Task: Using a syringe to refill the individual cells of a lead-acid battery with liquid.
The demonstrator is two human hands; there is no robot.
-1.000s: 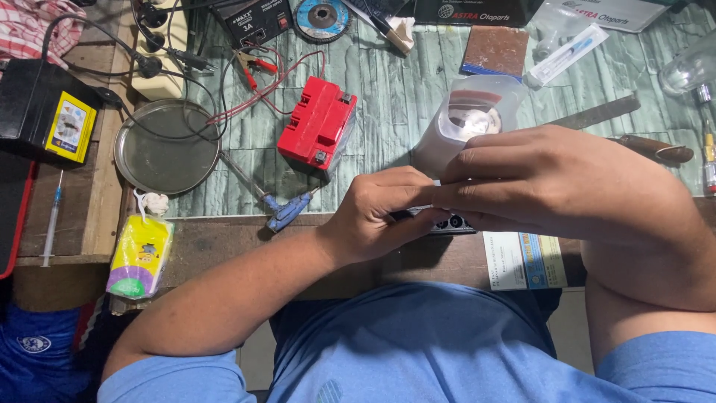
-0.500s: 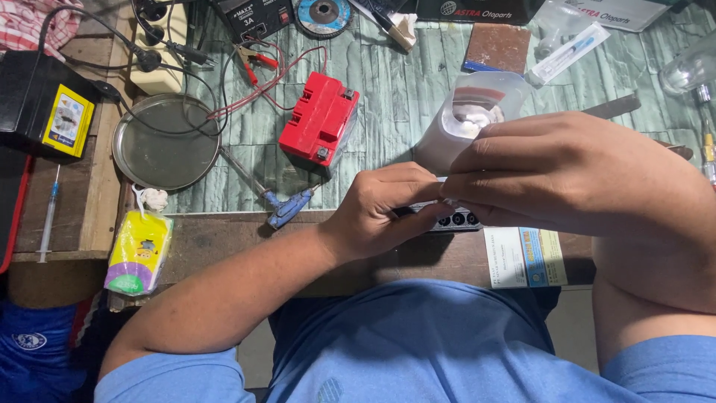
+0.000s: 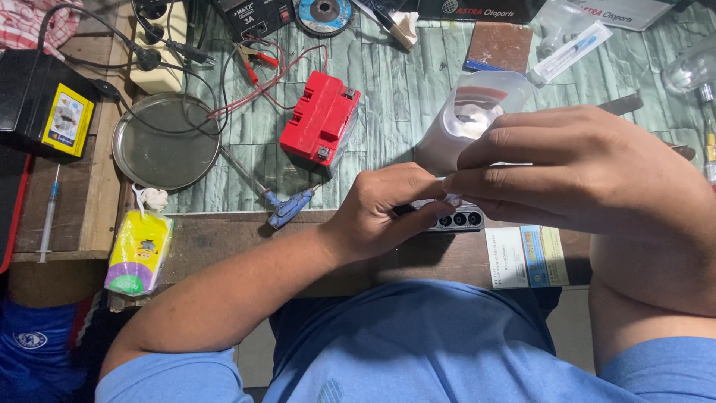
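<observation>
A small dark strip with round holes [image 3: 456, 219] is held at the front edge of the workbench [image 3: 403, 97], between both hands. The left hand [image 3: 388, 213] is closed around the strip's left end, fingers curled narrow, thumb on top. The right hand [image 3: 574, 168] is closed too, w/ thumb and forefinger pinched on sth. small and white just above the strip; what it is exactly cannot be told. The fingertips of both hands are nearly touching.

Just behind the right hand, a translucent plastic container [image 3: 466, 119] is seen, partly hidden by the knuckles. A red battery [image 3: 319, 118] is placed to the left of it, w/ red and black wires running back to a black charger [image 3: 253, 16]. A round metal plate [image 3: 165, 143] is lying further left, and a blue-handled screwdriver [image 3: 287, 209] is near the left wrist. A yellow pouch [image 3: 139, 254] and a syringe [image 3: 48, 216] are found on the wooden part at the left. A printed card [image 3: 526, 257] is lying under the right forearm.
</observation>
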